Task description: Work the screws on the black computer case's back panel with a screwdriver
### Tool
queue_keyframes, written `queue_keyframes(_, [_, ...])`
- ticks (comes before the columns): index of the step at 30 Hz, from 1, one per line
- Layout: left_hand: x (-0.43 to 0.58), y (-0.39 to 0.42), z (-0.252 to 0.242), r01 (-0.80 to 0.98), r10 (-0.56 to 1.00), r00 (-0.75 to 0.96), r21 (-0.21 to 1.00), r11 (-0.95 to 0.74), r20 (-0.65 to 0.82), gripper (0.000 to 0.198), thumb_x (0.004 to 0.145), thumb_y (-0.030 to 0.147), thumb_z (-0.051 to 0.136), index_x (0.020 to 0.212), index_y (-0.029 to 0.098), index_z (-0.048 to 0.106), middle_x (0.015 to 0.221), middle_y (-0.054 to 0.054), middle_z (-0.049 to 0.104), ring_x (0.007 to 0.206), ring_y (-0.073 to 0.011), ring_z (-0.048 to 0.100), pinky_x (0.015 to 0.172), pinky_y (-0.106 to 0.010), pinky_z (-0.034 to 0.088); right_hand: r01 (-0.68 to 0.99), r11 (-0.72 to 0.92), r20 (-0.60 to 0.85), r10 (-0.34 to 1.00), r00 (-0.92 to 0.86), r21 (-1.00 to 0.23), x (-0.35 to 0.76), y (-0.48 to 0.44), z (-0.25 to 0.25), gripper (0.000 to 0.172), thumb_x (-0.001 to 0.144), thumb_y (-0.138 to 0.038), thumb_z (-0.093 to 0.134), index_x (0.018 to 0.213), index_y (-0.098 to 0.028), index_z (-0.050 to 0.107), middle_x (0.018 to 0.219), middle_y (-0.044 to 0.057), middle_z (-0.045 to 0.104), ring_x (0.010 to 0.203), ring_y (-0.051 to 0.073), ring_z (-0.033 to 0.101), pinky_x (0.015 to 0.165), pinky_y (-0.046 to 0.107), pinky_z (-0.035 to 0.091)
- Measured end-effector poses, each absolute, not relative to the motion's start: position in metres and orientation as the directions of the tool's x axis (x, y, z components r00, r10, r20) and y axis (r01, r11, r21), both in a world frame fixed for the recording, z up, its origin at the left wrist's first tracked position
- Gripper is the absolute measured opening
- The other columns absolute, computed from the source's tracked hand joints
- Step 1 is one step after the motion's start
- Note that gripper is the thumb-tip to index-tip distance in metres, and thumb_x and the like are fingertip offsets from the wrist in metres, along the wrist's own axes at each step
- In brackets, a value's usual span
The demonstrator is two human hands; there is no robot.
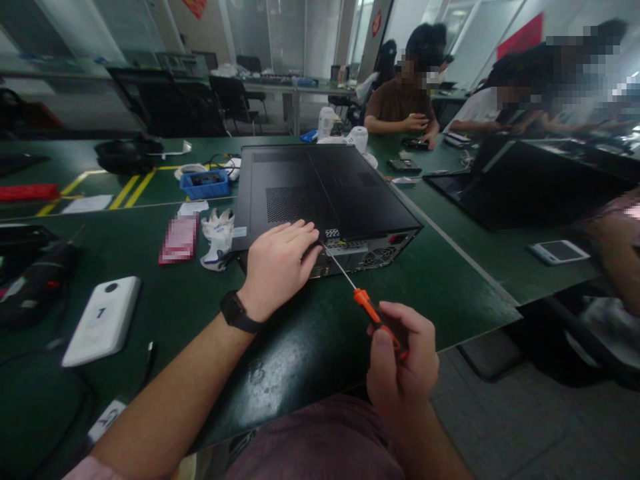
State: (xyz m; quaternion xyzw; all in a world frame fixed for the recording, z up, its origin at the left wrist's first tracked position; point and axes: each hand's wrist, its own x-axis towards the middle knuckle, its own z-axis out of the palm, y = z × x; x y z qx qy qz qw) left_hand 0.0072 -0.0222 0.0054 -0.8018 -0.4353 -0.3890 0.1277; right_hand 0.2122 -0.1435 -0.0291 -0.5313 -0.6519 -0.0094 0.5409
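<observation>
Left arm: bare forearm, entering from the lower left and stretched diagonally forward and to the right.
Left wrist: straight, with a dark watch strapped round it.
Left hand: open, palm down, fingers together and extended, lying flat.
Right arm: little of the forearm in view, rising from the bottom edge, close to the body.
Right hand: nearer the body than the left, fingers curled, thumb on top, closed round the handle of a screwdriver.
Hands apart, not touching.
</observation>
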Motion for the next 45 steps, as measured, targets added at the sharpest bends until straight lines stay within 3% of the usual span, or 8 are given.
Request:
queue_keyframes(5, [0.007,-0.022,0.005,0.795,0.594,0.321,0.132,-0.593,0.738,0.02,0.097,0.021,0.069,0.115,0.015,0.077,0.124,-0.012,0.08,0.12,-0.0289,0.076,0.109,-0.049,0.059,0.739,0.456,0.776,0.615,0.141,-0.496,0.21,-0.14,-0.027,0.025,0.095,-0.023,0.064,0.12,-0.02,0.065,0.097,0.005,0.076,0.072,0.016,0.074,0.062,0.027,0.06])
queue_keyframes(9, [0.007,-0.022,0.006,0.796,0.583,0.325,0.117,-0.593,0.745,0.02,0.097,0.022,0.07,0.114,0.015,0.077,0.123,-0.012,0.081,0.119,-0.0286,0.076,0.107,-0.049,0.06,0.732,0.408,0.74,0.645,0.193,-0.546,0.214,-0.141,-0.033,0.024,0.099,-0.027,0.063,0.122,-0.021,0.066,0.087,0.002,0.074,0.062,0.014,0.07,0.056,0.025,0.056])
queue_keyframes(12, [0.007,-0.022,0.006,0.799,0.58,0.33,0.107,-0.592,0.745,0.019,0.097,0.022,0.07,0.113,0.015,0.077,0.123,-0.011,0.081,0.119,-0.0283,0.077,0.107,-0.048,0.061,0.681,0.456,0.714,0.685,0.143,-0.573,0.215,-0.143,-0.031,0.027,0.1,-0.026,0.059,0.126,-0.021,0.064,0.09,0.003,0.073,0.068,0.015,0.071,0.06,0.027,0.057])
queue_keyframes(17, [0.007,-0.021,0.005,0.798,0.573,0.329,0.103,-0.594,0.751,0.019,0.097,0.021,0.07,0.113,0.015,0.076,0.123,-0.011,0.081,0.119,-0.0278,0.077,0.108,-0.048,0.061,0.619,0.573,0.763,0.643,0.066,-0.536,0.212,-0.141,-0.02,0.03,0.096,-0.018,0.056,0.125,-0.019,0.062,0.104,0.007,0.069,0.089,0.019,0.071,0.075,0.033,0.061])
queue_keyframes(25, [0.007,-0.021,0.005,0.799,0.57,0.335,0.094,-0.593,0.75,0.019,0.097,0.021,0.07,0.114,0.015,0.076,0.124,-0.011,0.081,0.119,-0.0275,0.076,0.108,-0.047,0.061,0.693,0.485,0.758,0.638,0.137,-0.534,0.216,-0.14,-0.031,0.026,0.1,-0.018,0.056,0.124,-0.021,0.066,0.091,0.003,0.074,0.069,0.015,0.07,0.065,0.029,0.059])
queue_keyframes(32, [0.007,-0.022,0.006,0.8,0.575,0.335,0.097,-0.592,0.746,0.019,0.098,0.021,0.069,0.114,0.015,0.076,0.123,-0.011,0.081,0.119,-0.0276,0.076,0.107,-0.047,0.061,0.671,0.545,0.78,0.621,0.081,-0.504,0.215,-0.137,-0.019,0.028,0.094,-0.018,0.06,0.121,-0.019,0.065,0.102,0.006,0.073,0.086,0.019,0.075,0.074,0.033,0.063])
queue_keyframes(39, [0.007,-0.022,0.005,0.801,0.595,0.329,0.117,-0.587,0.733,0.02,0.099,0.023,0.067,0.116,0.016,0.076,0.126,-0.011,0.08,0.122,-0.0274,0.075,0.11,-0.048,0.059,0.719,0.448,0.754,0.638,0.159,-0.531,0.215,-0.139,-0.027,0.025,0.098,-0.021,0.063,0.122,-0.022,0.068,0.09,0.003,0.077,0.065,0.015,0.073,0.062,0.028,0.061])
queue_keyframes(45, [0.007,-0.023,0.006,0.8,0.616,0.317,0.145,-0.582,0.721,0.02,0.099,0.023,0.067,0.116,0.019,0.077,0.126,-0.011,0.08,0.123,-0.028,0.075,0.111,-0.05,0.059,0.687,0.54,0.794,0.602,0.09,-0.487,0.213,-0.139,-0.018,0.033,0.092,-0.018,0.063,0.125,-0.021,0.065,0.103,0.007,0.075,0.083,0.02,0.076,0.069,0.033,0.064])
